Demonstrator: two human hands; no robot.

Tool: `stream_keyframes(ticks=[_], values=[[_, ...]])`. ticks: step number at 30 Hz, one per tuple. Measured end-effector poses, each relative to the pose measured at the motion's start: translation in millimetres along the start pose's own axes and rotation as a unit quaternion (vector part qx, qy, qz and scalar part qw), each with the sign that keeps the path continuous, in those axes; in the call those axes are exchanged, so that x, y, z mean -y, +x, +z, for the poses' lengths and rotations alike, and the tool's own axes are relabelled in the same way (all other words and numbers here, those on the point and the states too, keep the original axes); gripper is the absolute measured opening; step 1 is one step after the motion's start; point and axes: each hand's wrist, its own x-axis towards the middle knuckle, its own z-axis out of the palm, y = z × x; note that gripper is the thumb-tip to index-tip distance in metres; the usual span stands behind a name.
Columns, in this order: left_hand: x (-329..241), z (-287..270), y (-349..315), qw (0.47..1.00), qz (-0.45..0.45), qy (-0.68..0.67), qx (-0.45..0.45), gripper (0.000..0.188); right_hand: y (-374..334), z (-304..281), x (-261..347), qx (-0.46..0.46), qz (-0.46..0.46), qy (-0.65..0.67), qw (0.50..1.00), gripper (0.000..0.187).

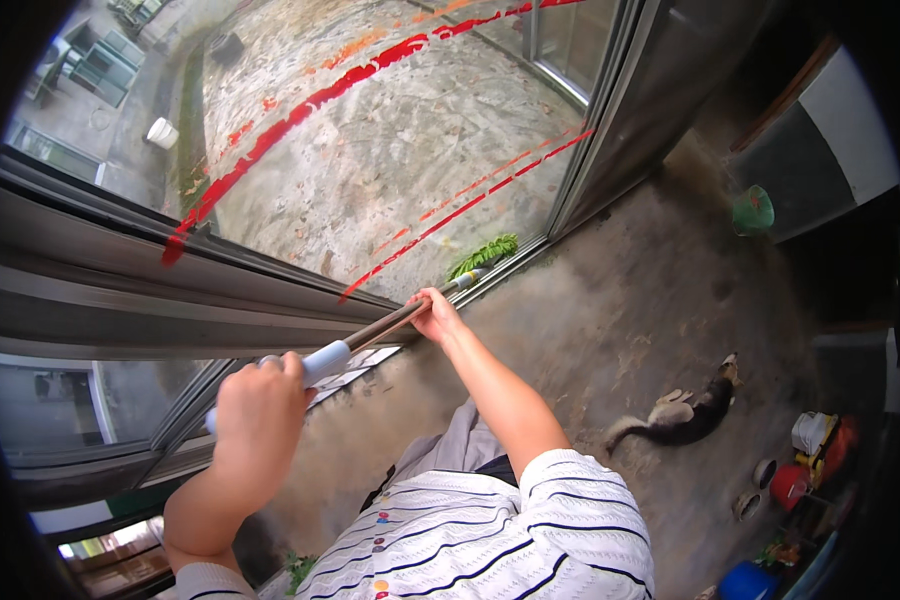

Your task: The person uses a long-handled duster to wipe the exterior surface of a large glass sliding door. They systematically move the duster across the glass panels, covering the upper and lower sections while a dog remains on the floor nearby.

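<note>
**Long-handled brush worked along the window track**

Both hands are closed around a long pole [370, 335] that runs diagonally through the middle of the frame. The left hand [258, 420] wraps tightly round the pale blue grip at the near end; the right hand [435, 315] curls over the thin brownish metal shaft further up. The green bristled brush head [483, 254] lies at the far end, just above centre, against the base of the window frame [270, 280].

To work this well, I judge the right hand should steer and press while the left hand only pushes and pulls, keeping the bristles flat in the groove.

The glass [390, 150] is streaked with red paint-like lines. The concrete floor [620, 320] looks rough and dull. A dark furry cat [685, 412] lies at the right, well apart.
</note>
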Motion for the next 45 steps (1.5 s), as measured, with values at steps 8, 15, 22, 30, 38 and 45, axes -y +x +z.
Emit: stream_keyframes(ticks=[8, 15, 22, 30, 38, 45], values=[[-7.4, -20.4, -11.0, 0.992, 0.01, -0.078, -0.096, 0.025, -44.8, 46.8, 77.4, 0.058, -0.151, -0.055, 0.985, 0.015], [6.7, 27.3, -60.3, 0.986, -0.004, -0.135, -0.1, 0.024, -31.5, 20.2, 31.1, 0.006, -0.175, -0.101, 0.979, 0.013], [42.6, 76.2, -184.3, 0.972, -0.039, -0.143, -0.182, 0.026, -59.1, 17.9, -80.2, 0.047, -0.178, -0.151, 0.971, 0.011], [94.7, 137.2, -364.9, 0.933, -0.146, -0.19, -0.267, 0.031, -165.7, 73.9, -215.0, 0.116, -0.237, -0.253, 0.931, 0.018], [96.2, 197.9, -502.9, 0.867, -0.226, -0.345, -0.281, 0.037, -252.0, 114.5, -330.1, 0.208, -0.3, -0.332, 0.87, 0.017], [55.7, 163.8, -518.3, 0.922, -0.247, -0.2, -0.224, 0.037, -224.9, 36.5, -336.6, 0.1, -0.179, -0.282, 0.937, 0.014]])
